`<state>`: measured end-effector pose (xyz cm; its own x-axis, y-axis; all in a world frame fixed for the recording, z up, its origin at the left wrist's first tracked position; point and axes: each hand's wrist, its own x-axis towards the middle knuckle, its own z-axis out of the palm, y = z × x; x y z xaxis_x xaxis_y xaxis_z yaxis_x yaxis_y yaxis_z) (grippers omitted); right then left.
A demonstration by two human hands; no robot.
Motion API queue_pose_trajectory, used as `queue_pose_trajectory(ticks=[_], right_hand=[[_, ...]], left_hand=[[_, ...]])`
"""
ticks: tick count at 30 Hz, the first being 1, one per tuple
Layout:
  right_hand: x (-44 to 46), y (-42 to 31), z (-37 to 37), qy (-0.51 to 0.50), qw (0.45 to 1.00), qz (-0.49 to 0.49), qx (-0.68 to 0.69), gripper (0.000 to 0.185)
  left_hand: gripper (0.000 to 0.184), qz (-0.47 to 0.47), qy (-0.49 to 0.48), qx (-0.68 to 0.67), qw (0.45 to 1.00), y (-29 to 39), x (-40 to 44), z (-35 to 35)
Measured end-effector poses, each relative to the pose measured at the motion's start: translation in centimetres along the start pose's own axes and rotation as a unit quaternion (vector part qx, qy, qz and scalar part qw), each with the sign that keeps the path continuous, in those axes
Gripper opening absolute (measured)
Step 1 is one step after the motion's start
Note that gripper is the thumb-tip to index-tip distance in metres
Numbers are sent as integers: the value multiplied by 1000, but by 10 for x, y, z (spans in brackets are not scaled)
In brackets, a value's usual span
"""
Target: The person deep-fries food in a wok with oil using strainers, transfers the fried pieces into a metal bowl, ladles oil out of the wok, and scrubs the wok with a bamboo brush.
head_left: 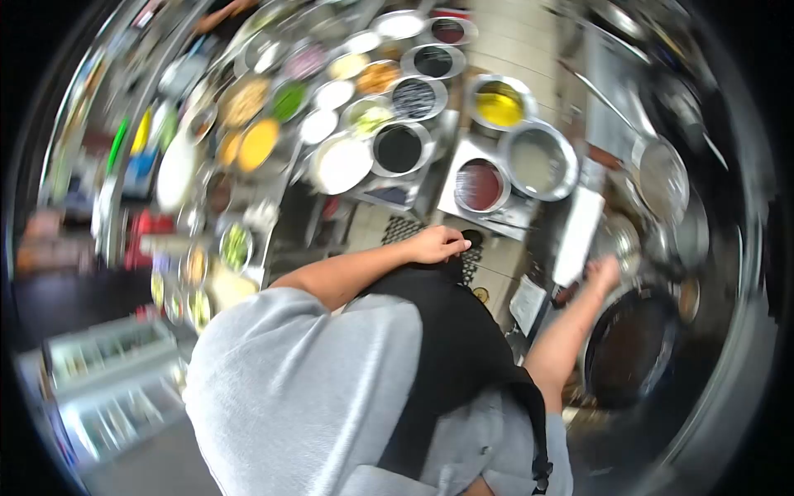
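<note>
My left hand (pixel 440 245) is held in front of the black apron (pixel 455 339), its fingers curled together. A small dark round shape lies beside the fingertips; whether the hand holds it or the apron cloth is unclear. On the right, my right hand (pixel 604 271) is blurred and looks closed like a fist. Beyond it is a round metal utensil or bowl (pixel 620 241), too smeared to name. Whatever the fist grips is hidden. Just below this hand sits a large dark wok (pixel 630 347) with a brownish inside.
A pot of yellow liquid (pixel 499 104), a pot of cloudy liquid (pixel 538 160) and a pot of dark red sauce (pixel 480 185) stand ahead. Several bowls of ingredients cover the left counter, among them a white bowl (pixel 343 164). A round strainer (pixel 662 178) lies far right.
</note>
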<state>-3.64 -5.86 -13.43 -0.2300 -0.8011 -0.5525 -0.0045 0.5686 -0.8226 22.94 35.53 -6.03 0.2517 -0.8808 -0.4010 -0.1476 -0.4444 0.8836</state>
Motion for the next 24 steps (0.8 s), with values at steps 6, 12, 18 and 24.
queue_pose_trajectory(ticks=[6,12,18,24], right_hand=[[-20,-17,-55,-84,992,-84,-32,31],[-98,-77,-98,-141,988,-30,-48,42],[-88,-106,-155,-313,934,-51,163,45],[-128,-106,-192,-229,953,-38,193,42]], left_hand=[[46,-237,345,-148,896,-144,-119,-37],[52,-246,515,-6,821,-226,-155,-70],[82,-463,782,-181,377,-247,-217,-206],[96,-544,654,-275,448,-258,-228,-282]])
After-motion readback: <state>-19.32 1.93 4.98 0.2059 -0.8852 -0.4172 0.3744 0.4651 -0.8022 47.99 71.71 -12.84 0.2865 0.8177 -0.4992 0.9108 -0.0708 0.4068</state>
